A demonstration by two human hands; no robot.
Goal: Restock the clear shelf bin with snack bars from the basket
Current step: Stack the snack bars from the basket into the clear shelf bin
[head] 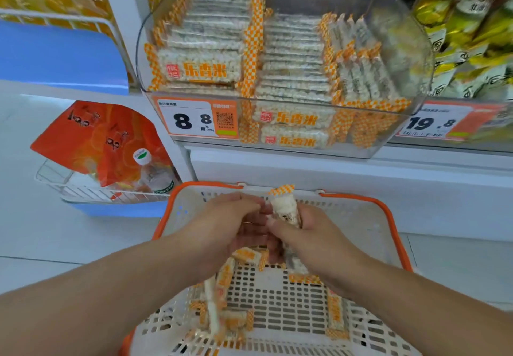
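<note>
On the left, a wire rack (83, 192) holds an orange bag (102, 142) and a bottle (155, 175). The left hand (224, 217) is over the basket (394, 233), fingers curled toward the right hand; I cannot tell if it pinches something. The right hand (311, 233) grips one snack bar (286, 208) upright. More bars (222, 311) lie on the basket floor. Above, the clear bin (399, 122) on the shelf is mostly full of bars, with a price tag (188, 119) in front.
</note>
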